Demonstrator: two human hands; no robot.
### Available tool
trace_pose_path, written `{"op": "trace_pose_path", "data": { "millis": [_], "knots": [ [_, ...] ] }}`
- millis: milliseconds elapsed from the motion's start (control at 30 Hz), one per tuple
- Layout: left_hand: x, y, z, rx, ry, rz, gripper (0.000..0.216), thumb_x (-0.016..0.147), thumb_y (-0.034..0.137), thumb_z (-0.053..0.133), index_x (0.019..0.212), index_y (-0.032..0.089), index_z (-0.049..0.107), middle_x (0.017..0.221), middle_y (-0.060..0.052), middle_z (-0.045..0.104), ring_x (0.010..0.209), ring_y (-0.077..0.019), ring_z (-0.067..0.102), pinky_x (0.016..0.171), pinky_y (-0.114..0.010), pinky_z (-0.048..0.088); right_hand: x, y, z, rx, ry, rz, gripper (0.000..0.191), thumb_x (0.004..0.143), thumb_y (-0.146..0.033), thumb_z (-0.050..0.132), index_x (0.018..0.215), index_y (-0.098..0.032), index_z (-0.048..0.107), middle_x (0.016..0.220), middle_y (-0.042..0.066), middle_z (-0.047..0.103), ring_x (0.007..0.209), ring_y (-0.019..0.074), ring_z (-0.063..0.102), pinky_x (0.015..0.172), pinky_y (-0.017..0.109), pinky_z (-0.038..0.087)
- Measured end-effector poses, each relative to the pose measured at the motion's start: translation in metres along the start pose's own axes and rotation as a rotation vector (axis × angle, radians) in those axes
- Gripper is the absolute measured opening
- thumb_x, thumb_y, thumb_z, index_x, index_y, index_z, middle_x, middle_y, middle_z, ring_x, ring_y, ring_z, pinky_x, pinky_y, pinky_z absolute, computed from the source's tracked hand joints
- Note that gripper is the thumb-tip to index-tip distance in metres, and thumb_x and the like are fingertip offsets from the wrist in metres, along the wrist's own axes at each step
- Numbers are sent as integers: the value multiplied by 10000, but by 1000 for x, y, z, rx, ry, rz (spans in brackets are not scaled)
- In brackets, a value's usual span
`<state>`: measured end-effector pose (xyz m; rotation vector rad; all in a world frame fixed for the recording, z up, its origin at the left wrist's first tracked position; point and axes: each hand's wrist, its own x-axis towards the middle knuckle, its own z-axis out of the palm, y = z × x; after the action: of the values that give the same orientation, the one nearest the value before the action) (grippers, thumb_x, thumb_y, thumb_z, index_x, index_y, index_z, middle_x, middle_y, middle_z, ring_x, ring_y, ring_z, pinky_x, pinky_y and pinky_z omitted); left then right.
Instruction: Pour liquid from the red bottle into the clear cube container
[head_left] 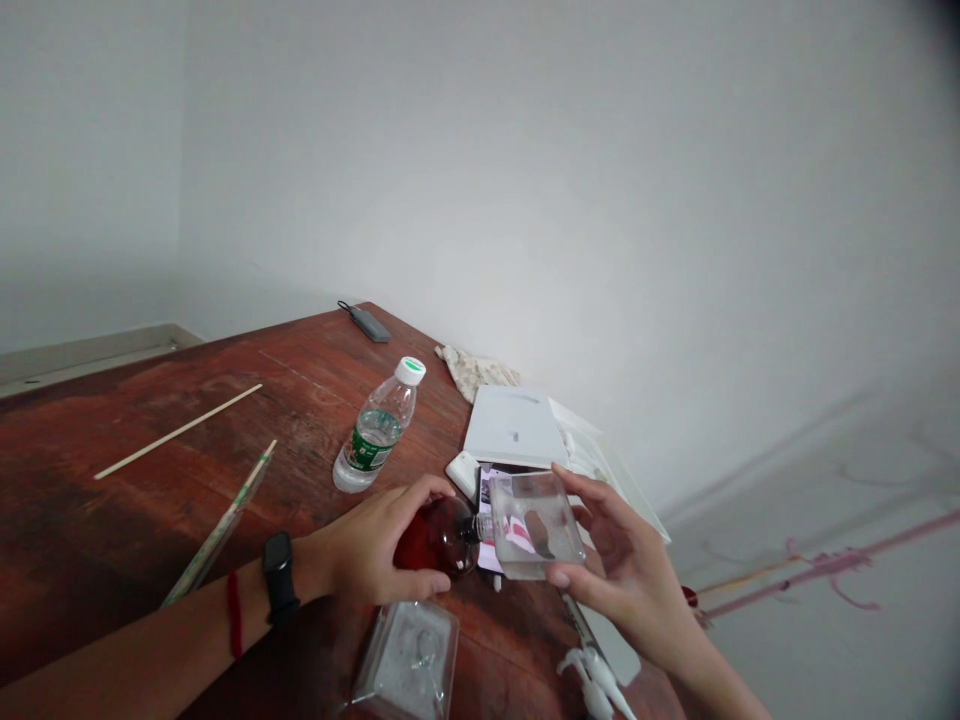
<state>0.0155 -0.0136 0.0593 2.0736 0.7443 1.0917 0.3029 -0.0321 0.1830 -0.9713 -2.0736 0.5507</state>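
Note:
My left hand (367,545) is wrapped round a dark amber bottle (442,540), tipped on its side with its uncapped neck to the right. The neck lies at the left side of a small clear square container (534,560). My right hand (626,570) grips this container by its right side, thumb and fingers on opposite edges. Something reddish-brown shows in or through the clear walls; I cannot tell which. Below my left hand lies a clear plastic tray (416,650) on the table. Behind the container, a lit phone (487,490) is partly hidden.
A water bottle (375,430) stands upright on the wooden table (300,400). Wooden chopsticks (180,430) and a wrapped pair (221,535) lie left. A white box (514,425), a cloth (476,370) and a grey device (367,322) lie farther back. White tube-like items (596,685) lie near right.

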Motion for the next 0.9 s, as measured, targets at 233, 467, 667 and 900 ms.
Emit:
{"op": "trace_pose_path", "data": {
  "millis": [233,467,667,900],
  "knots": [
    [5,0,-4,-14,-35,-13,668,784,409,820,1336,253,478,1234,-85,740,1103,-345,735,911,-412,563,5,-2,0,24,-52,19,718,824,-510,941,1468,-388,648,1352,99,753,997,249,768,821,326,641],
    [2,7,-3,-24,-24,-78,640,780,378,789,1313,253,458,1246,-90,725,1131,-357,727,943,-432,547,10,-6,-1,56,-77,44,694,803,-467,967,1430,-395,677,1375,95,736,1021,255,766,863,352,670],
    [3,4,-2,-45,7,-26,738,782,363,789,1409,252,415,1329,-103,716,1177,-356,718,1034,-454,520,13,-7,1,79,-91,70,681,794,-447,976,1407,-381,686,1377,102,743,1025,270,775,875,388,684],
    [2,-3,0,-42,33,19,753,776,373,810,1431,277,452,1361,-92,715,1220,-356,708,1071,-449,514,22,-10,3,48,-102,106,711,762,-497,985,1397,-370,690,1350,110,739,1017,278,756,814,385,680]
  ]
}}
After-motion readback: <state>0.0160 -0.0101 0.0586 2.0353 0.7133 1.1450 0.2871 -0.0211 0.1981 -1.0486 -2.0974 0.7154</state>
